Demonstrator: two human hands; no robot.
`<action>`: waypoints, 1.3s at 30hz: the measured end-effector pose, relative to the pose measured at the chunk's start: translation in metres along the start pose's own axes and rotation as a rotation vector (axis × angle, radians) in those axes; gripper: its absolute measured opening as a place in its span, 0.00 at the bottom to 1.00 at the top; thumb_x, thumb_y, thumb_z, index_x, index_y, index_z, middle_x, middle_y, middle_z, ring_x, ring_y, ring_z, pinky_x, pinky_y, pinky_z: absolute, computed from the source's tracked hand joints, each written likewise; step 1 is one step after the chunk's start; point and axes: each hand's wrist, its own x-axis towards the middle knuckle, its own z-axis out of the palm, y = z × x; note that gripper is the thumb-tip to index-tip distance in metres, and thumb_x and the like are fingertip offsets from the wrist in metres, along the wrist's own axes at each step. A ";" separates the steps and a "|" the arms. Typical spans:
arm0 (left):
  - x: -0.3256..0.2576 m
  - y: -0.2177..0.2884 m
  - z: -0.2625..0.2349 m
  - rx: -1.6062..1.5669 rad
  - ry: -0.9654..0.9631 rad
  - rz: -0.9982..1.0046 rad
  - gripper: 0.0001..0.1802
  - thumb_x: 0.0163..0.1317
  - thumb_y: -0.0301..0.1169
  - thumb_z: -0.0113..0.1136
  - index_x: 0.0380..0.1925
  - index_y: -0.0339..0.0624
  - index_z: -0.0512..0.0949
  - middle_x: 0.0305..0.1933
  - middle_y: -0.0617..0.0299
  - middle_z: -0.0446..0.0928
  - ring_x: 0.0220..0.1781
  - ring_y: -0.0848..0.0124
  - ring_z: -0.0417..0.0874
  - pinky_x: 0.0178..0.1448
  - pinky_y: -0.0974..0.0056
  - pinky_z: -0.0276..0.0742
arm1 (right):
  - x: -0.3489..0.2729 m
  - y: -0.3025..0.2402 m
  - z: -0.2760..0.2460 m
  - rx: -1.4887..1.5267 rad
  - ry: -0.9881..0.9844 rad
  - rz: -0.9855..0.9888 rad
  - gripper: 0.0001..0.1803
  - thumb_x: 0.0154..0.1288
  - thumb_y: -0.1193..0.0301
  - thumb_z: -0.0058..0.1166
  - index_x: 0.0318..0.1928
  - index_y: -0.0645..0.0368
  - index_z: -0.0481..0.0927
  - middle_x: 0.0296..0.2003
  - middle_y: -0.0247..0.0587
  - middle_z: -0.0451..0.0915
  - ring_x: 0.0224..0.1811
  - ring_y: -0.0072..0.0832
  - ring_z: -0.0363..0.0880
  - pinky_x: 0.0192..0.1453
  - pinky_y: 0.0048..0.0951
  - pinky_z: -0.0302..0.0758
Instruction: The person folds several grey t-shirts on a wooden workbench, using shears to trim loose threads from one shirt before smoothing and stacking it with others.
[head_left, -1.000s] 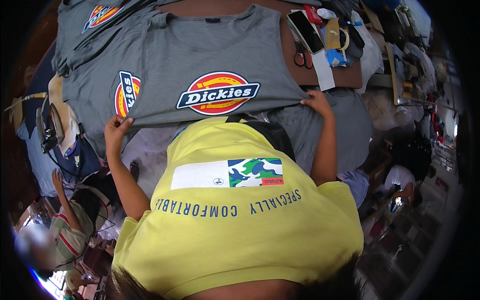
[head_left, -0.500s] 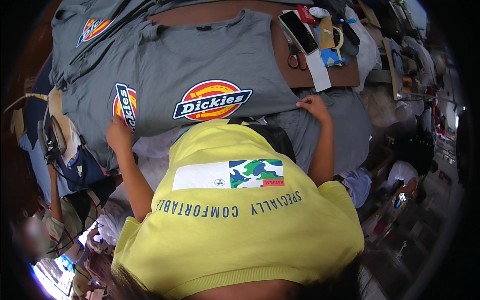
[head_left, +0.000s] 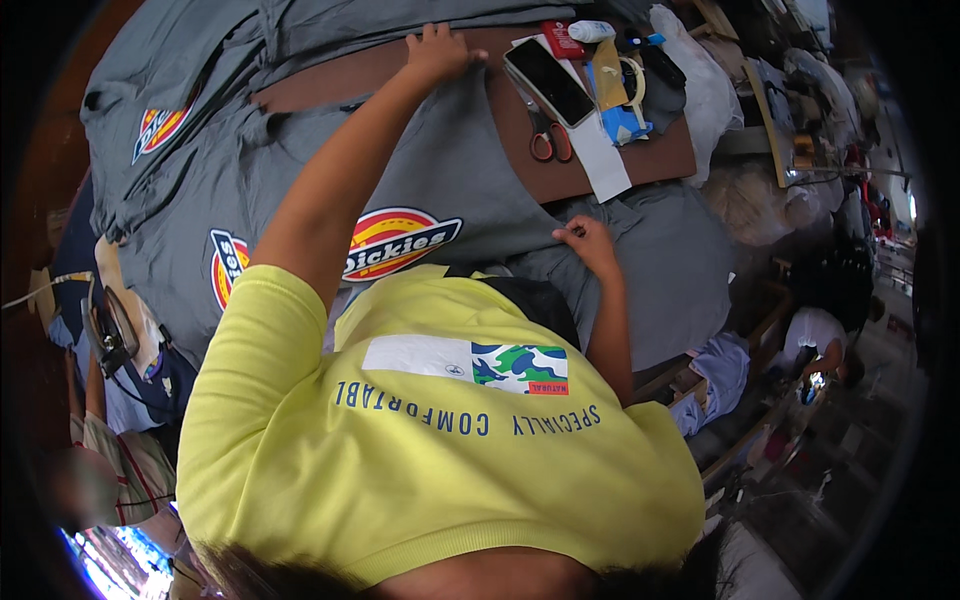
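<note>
A grey sleeveless shirt (head_left: 440, 160) with a red, yellow and navy oval print lies spread in front of me. My left hand (head_left: 437, 55) reaches across to its far shoulder, fingers spread, over the edge between cloth and brown board. The left forearm covers the shirt's neckline and part of the print. Close to the shirt's near right corner, my right hand (head_left: 592, 245) has its fingers curled, thumb and forefinger pinching at the hem. More grey shirts (head_left: 150, 75) with the same print lie to the left.
On the brown board (head_left: 660, 155) are red-handled scissors (head_left: 550, 138), a black phone (head_left: 550, 83), a white paper strip (head_left: 604, 165) and a tape roll (head_left: 633, 82). An iron (head_left: 110, 325) stands at left, near a person's arm. Another person (head_left: 815, 335) sits at far right.
My left hand has left the print at the shirt's left side and swung up to the far shoulder, its fingers spreading. My right hand stays by the near right corner.
</note>
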 end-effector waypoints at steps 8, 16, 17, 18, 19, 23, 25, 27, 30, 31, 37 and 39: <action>0.025 -0.012 0.020 -0.079 -0.014 0.140 0.20 0.60 0.45 0.48 0.43 0.40 0.69 0.47 0.49 0.72 0.51 0.52 0.71 0.49 0.48 0.67 | -0.002 -0.006 -0.005 0.163 0.020 0.027 0.16 0.45 0.65 0.67 0.24 0.64 0.76 0.21 0.36 0.73 0.23 0.20 0.67 0.28 0.22 0.64; 0.045 -0.037 0.027 -0.423 0.121 0.267 0.19 0.62 0.46 0.46 0.40 0.39 0.67 0.36 0.48 0.77 0.40 0.49 0.77 0.43 0.52 0.70 | 0.000 -0.027 -0.001 0.586 0.079 0.096 0.10 0.51 0.71 0.64 0.29 0.64 0.78 0.20 0.26 0.70 0.23 0.13 0.65 0.28 0.17 0.61; 0.048 -0.043 0.037 -0.461 0.150 0.297 0.20 0.62 0.46 0.47 0.41 0.39 0.68 0.37 0.48 0.77 0.41 0.49 0.76 0.44 0.53 0.70 | 0.001 -0.031 0.000 0.668 0.112 0.104 0.10 0.52 0.72 0.63 0.31 0.64 0.78 0.20 0.26 0.70 0.23 0.12 0.65 0.28 0.16 0.61; 0.050 -0.042 0.034 -0.415 0.200 0.400 0.22 0.60 0.48 0.48 0.40 0.39 0.72 0.38 0.48 0.76 0.43 0.51 0.76 0.46 0.55 0.70 | 0.002 -0.028 -0.001 0.631 0.101 0.110 0.10 0.52 0.72 0.63 0.32 0.65 0.78 0.20 0.26 0.71 0.24 0.13 0.66 0.28 0.16 0.61; 0.050 -0.039 0.032 -0.383 0.140 0.384 0.21 0.60 0.47 0.49 0.39 0.39 0.73 0.38 0.48 0.76 0.43 0.51 0.76 0.46 0.55 0.70 | 0.004 -0.024 -0.003 0.595 0.089 0.115 0.10 0.52 0.72 0.62 0.33 0.65 0.78 0.21 0.27 0.72 0.24 0.13 0.66 0.29 0.16 0.62; 0.055 -0.037 0.023 -0.292 -0.068 0.347 0.20 0.59 0.46 0.52 0.36 0.38 0.77 0.37 0.50 0.77 0.42 0.52 0.76 0.46 0.55 0.71 | 0.008 -0.017 -0.010 0.333 -0.012 0.231 0.12 0.52 0.74 0.62 0.36 0.65 0.76 0.23 0.27 0.74 0.26 0.13 0.69 0.31 0.15 0.65; 0.059 -0.037 0.014 -0.358 -0.144 0.306 0.20 0.58 0.45 0.53 0.35 0.38 0.78 0.36 0.50 0.77 0.42 0.53 0.77 0.45 0.56 0.71 | 0.009 -0.021 -0.012 0.383 -0.054 0.245 0.11 0.52 0.75 0.62 0.36 0.65 0.76 0.24 0.28 0.74 0.28 0.14 0.70 0.33 0.15 0.66; 0.064 -0.037 0.003 -0.509 -0.212 0.234 0.19 0.57 0.45 0.55 0.33 0.38 0.78 0.36 0.51 0.77 0.40 0.53 0.77 0.44 0.57 0.71 | 0.010 -0.019 -0.010 0.466 -0.038 0.210 0.11 0.52 0.75 0.62 0.35 0.65 0.76 0.25 0.28 0.74 0.29 0.14 0.70 0.34 0.15 0.66; 0.071 -0.042 0.000 -0.697 -0.264 0.147 0.18 0.56 0.45 0.56 0.35 0.42 0.78 0.36 0.54 0.77 0.40 0.56 0.77 0.43 0.58 0.71 | 0.011 -0.015 -0.005 0.625 0.011 0.153 0.09 0.53 0.76 0.61 0.33 0.63 0.75 0.25 0.28 0.74 0.29 0.13 0.69 0.35 0.15 0.66; 0.072 -0.043 0.001 -0.732 -0.259 0.103 0.16 0.55 0.40 0.56 0.38 0.40 0.76 0.36 0.56 0.77 0.35 0.59 0.76 0.40 0.59 0.71 | 0.011 -0.019 -0.007 0.667 -0.015 0.180 0.08 0.53 0.76 0.61 0.33 0.63 0.75 0.26 0.27 0.74 0.29 0.13 0.69 0.35 0.15 0.66; 0.065 -0.029 -0.001 -0.534 0.224 0.185 0.13 0.54 0.33 0.56 0.36 0.37 0.73 0.34 0.52 0.75 0.31 0.56 0.75 0.35 0.57 0.71 | 0.002 -0.026 -0.008 0.730 -0.045 0.272 0.08 0.53 0.78 0.60 0.30 0.60 0.72 0.24 0.24 0.71 0.27 0.11 0.66 0.33 0.14 0.63; 0.066 -0.020 -0.007 -0.357 0.377 0.277 0.12 0.54 0.36 0.56 0.32 0.38 0.71 0.33 0.49 0.73 0.36 0.53 0.74 0.37 0.55 0.71 | -0.005 -0.022 -0.009 0.730 -0.064 0.309 0.08 0.53 0.77 0.60 0.29 0.59 0.72 0.24 0.24 0.71 0.26 0.10 0.66 0.32 0.14 0.62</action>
